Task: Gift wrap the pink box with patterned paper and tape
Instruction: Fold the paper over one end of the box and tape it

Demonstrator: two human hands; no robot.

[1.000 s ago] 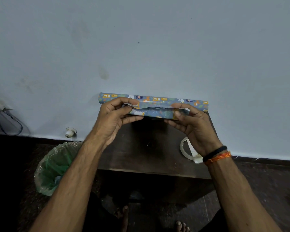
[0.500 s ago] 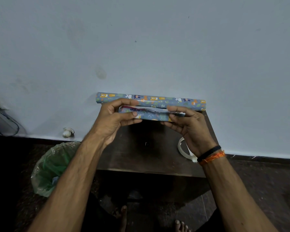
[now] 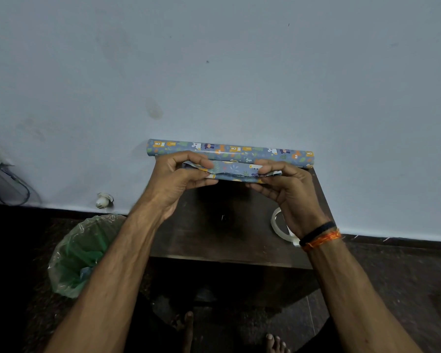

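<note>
Both my hands, left and right, grip the ends of the box above the bench; paper covers it, no pink showing, seam appears unsealed, tape lies beside.

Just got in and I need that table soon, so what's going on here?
A person is gift wrapping. Both hands, the left hand and the right hand, hold a small parcel covered in patterned paper above the dark wooden table, fingers pinching the paper at each end. The roll of patterned wrapping paper lies along the wall behind it, and a tape roll sits on the table by the right wrist.
</note>
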